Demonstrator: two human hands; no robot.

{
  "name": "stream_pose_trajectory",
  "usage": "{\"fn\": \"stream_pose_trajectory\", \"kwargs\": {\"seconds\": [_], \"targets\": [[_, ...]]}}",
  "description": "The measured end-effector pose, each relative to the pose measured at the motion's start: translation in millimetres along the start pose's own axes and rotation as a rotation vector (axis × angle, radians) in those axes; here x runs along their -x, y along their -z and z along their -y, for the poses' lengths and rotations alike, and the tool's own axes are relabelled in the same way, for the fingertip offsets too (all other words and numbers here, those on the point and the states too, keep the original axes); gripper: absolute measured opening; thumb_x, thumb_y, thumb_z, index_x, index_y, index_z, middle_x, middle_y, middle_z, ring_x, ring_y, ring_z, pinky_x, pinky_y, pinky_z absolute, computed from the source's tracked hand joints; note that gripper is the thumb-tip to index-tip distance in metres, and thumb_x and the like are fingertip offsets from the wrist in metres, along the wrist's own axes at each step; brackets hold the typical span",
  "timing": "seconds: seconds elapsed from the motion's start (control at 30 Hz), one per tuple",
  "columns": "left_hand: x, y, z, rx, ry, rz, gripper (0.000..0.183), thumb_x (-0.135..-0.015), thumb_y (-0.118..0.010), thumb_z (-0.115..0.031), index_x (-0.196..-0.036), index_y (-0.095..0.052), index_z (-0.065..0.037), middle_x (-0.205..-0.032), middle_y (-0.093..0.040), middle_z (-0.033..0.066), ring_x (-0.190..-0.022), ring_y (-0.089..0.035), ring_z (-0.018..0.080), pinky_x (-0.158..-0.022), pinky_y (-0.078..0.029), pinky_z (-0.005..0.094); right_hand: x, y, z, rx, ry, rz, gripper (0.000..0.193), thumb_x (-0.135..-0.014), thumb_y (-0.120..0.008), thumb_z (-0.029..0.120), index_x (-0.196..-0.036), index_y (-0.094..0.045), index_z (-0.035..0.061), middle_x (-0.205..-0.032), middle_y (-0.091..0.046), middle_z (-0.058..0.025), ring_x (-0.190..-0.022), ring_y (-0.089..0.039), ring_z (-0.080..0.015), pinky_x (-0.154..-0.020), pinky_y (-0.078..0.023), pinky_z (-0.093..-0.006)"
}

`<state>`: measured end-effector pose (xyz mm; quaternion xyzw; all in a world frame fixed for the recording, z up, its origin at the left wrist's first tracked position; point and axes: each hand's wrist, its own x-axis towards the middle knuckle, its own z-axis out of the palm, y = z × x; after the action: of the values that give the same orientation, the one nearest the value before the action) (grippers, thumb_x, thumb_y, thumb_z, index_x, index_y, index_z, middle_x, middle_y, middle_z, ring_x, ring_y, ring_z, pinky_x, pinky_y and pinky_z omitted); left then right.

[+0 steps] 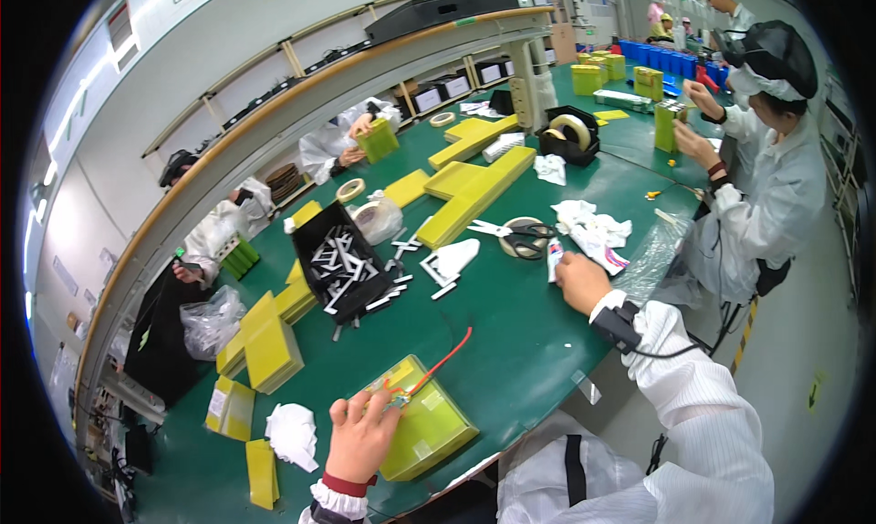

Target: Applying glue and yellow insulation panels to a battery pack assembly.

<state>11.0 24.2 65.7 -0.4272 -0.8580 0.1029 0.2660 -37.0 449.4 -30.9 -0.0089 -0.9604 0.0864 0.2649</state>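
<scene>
In front of me lies a yellow-green wrapped block, apparently a battery pack (429, 437), with a red wire (447, 360) rising from its top. My left hand (359, 437) rests on the pack's left side, its curled fingers gripping around the wire end. Farther right, my right hand (582, 282) is closed on a small white tube-like piece (554, 258), partly hidden by the fingers. Just beyond it are black-handled scissors (525, 241) lying over a tape roll (516, 230). Crumpled white cloth (589, 223) and a white packet with coloured print (602, 255) lie beside that hand.
A black bin (342, 264) of white strips stands mid-table. Stacked yellow sheets (479, 196) lie beyond it, others at the left (265, 351). A black tape holder (570, 136) stands farther back. Co-workers sit across and at the right (776, 168). A curved shelf rail (301, 86) spans overhead.
</scene>
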Motion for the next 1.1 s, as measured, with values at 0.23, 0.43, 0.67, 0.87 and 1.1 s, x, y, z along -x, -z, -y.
{"fn": "stream_pose_trajectory", "kwargs": {"seconds": [0.23, 0.43, 0.67, 0.87, 1.1], "targets": [[8.6, -6.6, 4.6, -0.018, 0.072, -0.039, 0.013, -0.07, -0.066, -0.013, -0.082, -0.064, -0.017, -0.109, -0.054, -0.0034, -0.103, -0.047, 0.0181, -0.087, -0.028, 0.0372, 54.3, 39.3, 38.9, -0.277, -0.049, 0.131, 0.006, -0.079, -0.067, 0.014, -0.082, -0.065, 0.0085, -0.091, -0.058, -0.0058, -0.087, -0.06, -0.0266, -0.072, -0.05, -0.0399], [4.2, 0.0, -1.5, 0.04, 0.146, -0.039, 0.011, -0.068, -0.066, -0.011, -0.078, -0.064, -0.017, -0.112, -0.054, -0.0031, -0.105, -0.045, 0.0216, -0.089, -0.027, 0.0388, 62.3, 42.8, 42.6, -0.3, -0.034, 0.107, 0.009, -0.079, -0.069, 0.016, -0.084, -0.066, 0.0098, -0.092, -0.058, -0.0045, -0.088, -0.058, -0.0259, -0.074, -0.049, -0.0387], [-3.9, 5.7, 0.1, 0.006, -0.015, 0.008, 0.013, -0.068, -0.066, -0.009, -0.079, -0.066, -0.017, -0.113, -0.052, -0.0048, -0.107, -0.044, 0.0199, -0.089, -0.027, 0.0375, 62.8, 38.1, 44.8, -0.3, -0.039, 0.061, 0.01, -0.077, -0.07, 0.016, -0.082, -0.064, 0.0096, -0.09, -0.057, -0.0044, -0.087, -0.058, -0.0261, -0.073, -0.049, -0.0387], [9.2, 7.4, 13.1, 0.048, 0.097, 0.024, 0.014, -0.067, -0.065, -0.011, -0.079, -0.064, -0.018, -0.116, -0.052, -0.0036, -0.108, -0.044, 0.022, -0.089, -0.028, 0.0395, 55.0, 38.7, 51.5, -0.424, -0.02, 0.016, 0.012, -0.076, -0.071, 0.015, -0.077, -0.061, 0.0071, -0.086, -0.057, -0.0075, -0.083, -0.058, -0.0298, -0.071, -0.049, -0.0406], [-7.9, 15.3, 14.1, 0.166, 0.08, -0.034, 0.012, -0.069, -0.069, -0.013, -0.079, -0.067, -0.018, -0.12, -0.054, -0.0029, -0.108, -0.045, 0.0229, -0.089, -0.031, 0.0386, 52.8, 53.6, 44.7, -0.5, -0.024, -0.095, 0.011, -0.075, -0.068, 0.001, -0.082, -0.06, -0.0011, -0.087, -0.059, -0.0125, -0.077, -0.059, -0.0321, -0.069, -0.047, -0.0361]]}}
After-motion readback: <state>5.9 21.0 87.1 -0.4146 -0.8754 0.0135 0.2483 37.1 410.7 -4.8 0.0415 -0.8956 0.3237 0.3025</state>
